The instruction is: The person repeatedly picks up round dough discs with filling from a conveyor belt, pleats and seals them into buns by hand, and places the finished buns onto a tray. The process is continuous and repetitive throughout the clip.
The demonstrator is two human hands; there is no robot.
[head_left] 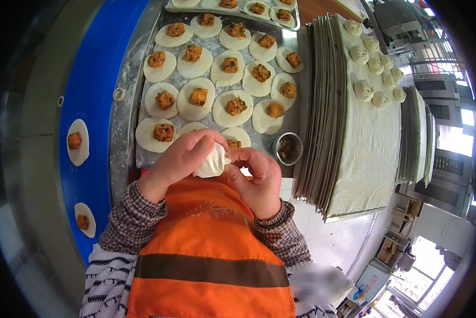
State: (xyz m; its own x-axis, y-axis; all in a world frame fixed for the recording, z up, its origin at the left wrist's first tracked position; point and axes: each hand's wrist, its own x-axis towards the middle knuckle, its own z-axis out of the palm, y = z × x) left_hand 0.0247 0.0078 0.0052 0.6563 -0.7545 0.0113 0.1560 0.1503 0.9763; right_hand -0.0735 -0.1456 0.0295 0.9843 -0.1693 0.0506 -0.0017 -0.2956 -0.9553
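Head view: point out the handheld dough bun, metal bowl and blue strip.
Dough bun (211, 164), head view: pleated side.
Metal bowl (300, 146), head view: right wall.
Blue strip (99, 69), head view: bare upper part.

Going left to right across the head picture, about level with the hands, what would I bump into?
Blue strip → left hand → pleated dough → right hand → small metal bowl → big tray stack → second tray stack.

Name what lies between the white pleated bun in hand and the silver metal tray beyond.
Head view: the left fingers, then white dough rounds topped with orange filling on a floured grey surface.
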